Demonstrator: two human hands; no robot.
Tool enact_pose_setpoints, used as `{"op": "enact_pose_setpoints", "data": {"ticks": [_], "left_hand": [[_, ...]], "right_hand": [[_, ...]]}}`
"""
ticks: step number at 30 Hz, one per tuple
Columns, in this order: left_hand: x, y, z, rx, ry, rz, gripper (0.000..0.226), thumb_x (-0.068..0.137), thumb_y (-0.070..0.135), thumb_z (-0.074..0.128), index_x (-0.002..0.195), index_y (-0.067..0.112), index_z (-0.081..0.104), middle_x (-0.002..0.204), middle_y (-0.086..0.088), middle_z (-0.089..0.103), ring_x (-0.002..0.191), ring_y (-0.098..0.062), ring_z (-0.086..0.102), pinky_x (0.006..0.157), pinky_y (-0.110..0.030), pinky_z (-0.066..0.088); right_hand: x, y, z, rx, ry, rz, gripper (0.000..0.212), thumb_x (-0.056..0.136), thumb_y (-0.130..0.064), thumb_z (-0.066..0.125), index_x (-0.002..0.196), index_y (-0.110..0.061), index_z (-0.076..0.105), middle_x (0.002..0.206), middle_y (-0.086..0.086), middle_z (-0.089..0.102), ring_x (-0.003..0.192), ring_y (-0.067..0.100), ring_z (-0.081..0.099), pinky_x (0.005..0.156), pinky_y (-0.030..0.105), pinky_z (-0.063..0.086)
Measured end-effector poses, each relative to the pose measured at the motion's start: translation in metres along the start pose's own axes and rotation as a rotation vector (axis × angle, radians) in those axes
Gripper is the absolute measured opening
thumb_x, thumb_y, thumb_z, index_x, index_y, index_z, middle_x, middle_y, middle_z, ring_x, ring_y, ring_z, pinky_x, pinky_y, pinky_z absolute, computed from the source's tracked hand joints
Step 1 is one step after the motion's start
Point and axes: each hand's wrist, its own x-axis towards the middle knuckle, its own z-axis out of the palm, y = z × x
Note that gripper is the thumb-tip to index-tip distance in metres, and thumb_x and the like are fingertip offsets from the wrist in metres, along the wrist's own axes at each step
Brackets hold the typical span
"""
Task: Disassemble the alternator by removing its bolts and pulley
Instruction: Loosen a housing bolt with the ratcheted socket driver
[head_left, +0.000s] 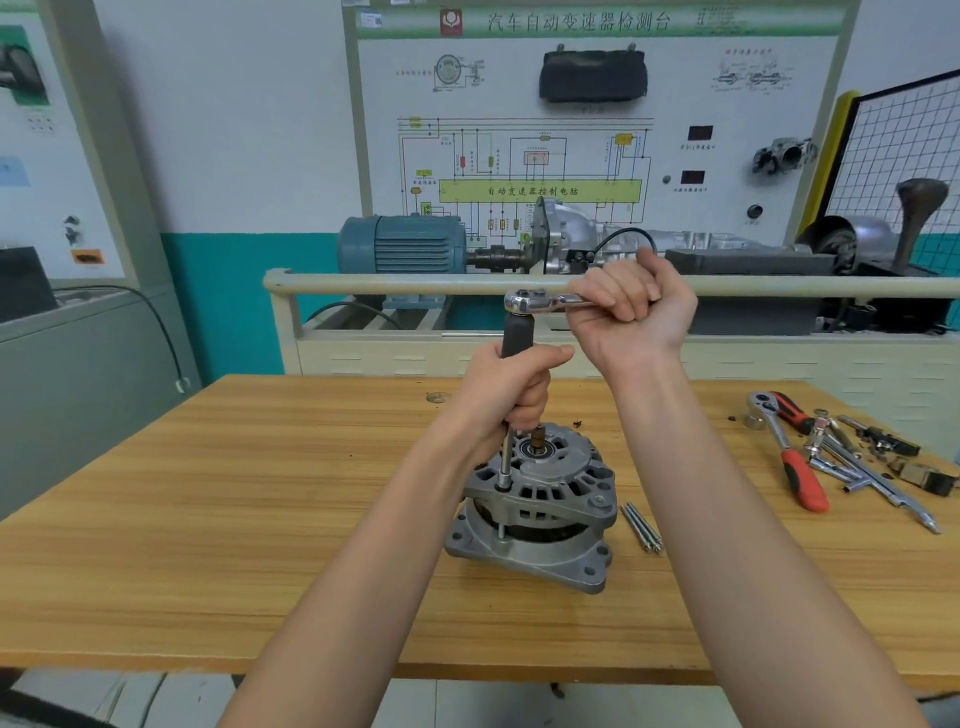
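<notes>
A grey cast alternator stands on the wooden table with its shaft end up and no pulley on the shaft. A long extension bar rises upright from a bolt at the housing's left ear. My left hand grips the dark sleeve of that bar. On top sits a chrome ratchet head, and my right hand grips its handle, which points to the right. Two long through bolts lie on the table just right of the alternator.
At the right of the table lie a red-handled ratchet, chrome extensions and sockets and small dark parts. Behind the table stands a training bench with a beige rail, a blue motor and a wiring board.
</notes>
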Motion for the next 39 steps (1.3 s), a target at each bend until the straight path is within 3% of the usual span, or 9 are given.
{"op": "enact_pose_setpoints", "data": {"ticks": [5, 8, 12, 15, 20, 27, 30, 33, 39], "left_hand": [[-0.001, -0.005, 0.009, 0.035, 0.226, 0.033, 0.046, 0.091, 0.005, 0.055, 0.053, 0.02, 0.032, 0.039, 0.007, 0.027, 0.032, -0.009, 0.02, 0.038, -0.015, 0.019], [-0.001, -0.004, 0.012, 0.081, 0.307, 0.03, 0.038, 0.088, 0.004, 0.055, 0.059, 0.016, 0.034, 0.04, 0.006, 0.03, 0.033, -0.01, 0.024, 0.038, -0.017, 0.021], [-0.004, -0.001, 0.016, 0.102, 0.34, 0.036, 0.026, 0.09, 0.013, 0.061, 0.069, 0.012, 0.045, 0.058, -0.006, 0.042, 0.05, -0.016, 0.038, 0.047, -0.024, 0.031], [-0.005, -0.002, 0.013, 0.08, 0.31, 0.053, 0.039, 0.088, 0.006, 0.058, 0.058, 0.016, 0.036, 0.042, 0.004, 0.032, 0.036, -0.011, 0.027, 0.04, -0.019, 0.024], [-0.008, -0.005, 0.005, 0.095, 0.184, 0.104, 0.05, 0.085, 0.0, 0.06, 0.046, 0.022, 0.037, 0.04, 0.005, 0.032, 0.034, -0.011, 0.028, 0.039, -0.018, 0.028], [-0.001, 0.009, 0.001, 0.041, -0.031, 0.103, 0.036, 0.077, 0.017, 0.066, 0.045, 0.021, 0.049, 0.04, 0.003, 0.037, 0.034, -0.013, 0.035, 0.042, -0.022, 0.034], [0.0, 0.009, 0.003, 0.001, -0.026, 0.06, 0.052, 0.087, 0.017, 0.061, 0.044, 0.026, 0.034, 0.04, 0.008, 0.025, 0.032, -0.008, 0.019, 0.037, -0.016, 0.019], [0.001, 0.008, 0.008, 0.036, 0.052, 0.047, 0.058, 0.094, 0.008, 0.052, 0.043, 0.027, 0.031, 0.039, 0.009, 0.024, 0.033, -0.008, 0.017, 0.037, -0.015, 0.017], [-0.002, 0.007, 0.008, 0.071, 0.183, 0.077, 0.047, 0.091, 0.003, 0.051, 0.053, 0.019, 0.031, 0.039, 0.008, 0.027, 0.034, -0.009, 0.019, 0.038, -0.015, 0.019]], "right_hand": [[-0.029, 0.013, 0.007, -0.251, -0.133, -0.267, 0.055, 0.093, -0.014, 0.032, 0.038, -0.018, 0.035, 0.033, -0.005, 0.024, 0.033, 0.01, 0.02, 0.04, 0.023, 0.025], [-0.047, 0.033, 0.011, -0.576, -0.319, -0.522, 0.051, 0.089, -0.009, 0.036, 0.04, -0.02, 0.038, 0.036, -0.007, 0.031, 0.036, 0.011, 0.027, 0.046, 0.027, 0.027], [-0.06, 0.055, 0.005, -1.016, -0.471, -0.852, 0.033, 0.082, -0.01, 0.045, 0.053, -0.026, 0.047, 0.048, -0.015, 0.042, 0.044, 0.011, 0.037, 0.049, 0.03, 0.029], [-0.055, 0.045, 0.008, -0.801, -0.442, -0.713, 0.043, 0.083, -0.006, 0.042, 0.044, -0.023, 0.038, 0.04, -0.009, 0.035, 0.04, 0.01, 0.031, 0.048, 0.03, 0.025], [-0.035, 0.01, 0.006, -0.231, -0.105, -0.269, 0.047, 0.083, -0.013, 0.039, 0.037, -0.017, 0.035, 0.033, -0.005, 0.023, 0.035, 0.011, 0.021, 0.041, 0.023, 0.027], [-0.007, -0.001, -0.002, 0.058, 0.067, -0.019, 0.046, 0.086, -0.014, 0.043, 0.041, -0.016, 0.034, 0.033, -0.006, 0.025, 0.028, 0.01, 0.026, 0.034, 0.021, 0.032], [-0.001, -0.001, -0.002, 0.102, 0.173, -0.016, 0.051, 0.096, -0.02, 0.045, 0.046, -0.013, 0.039, 0.037, -0.006, 0.032, 0.029, 0.01, 0.034, 0.037, 0.018, 0.037], [-0.01, 0.003, 0.002, 0.114, 0.185, -0.121, 0.048, 0.097, -0.027, 0.052, 0.052, -0.012, 0.044, 0.042, -0.005, 0.038, 0.033, 0.01, 0.041, 0.039, 0.019, 0.041], [-0.051, 0.019, 0.018, -0.29, -0.053, -0.361, 0.055, 0.099, -0.021, 0.039, 0.044, -0.018, 0.038, 0.039, -0.004, 0.028, 0.04, 0.012, 0.025, 0.046, 0.025, 0.03]]}}
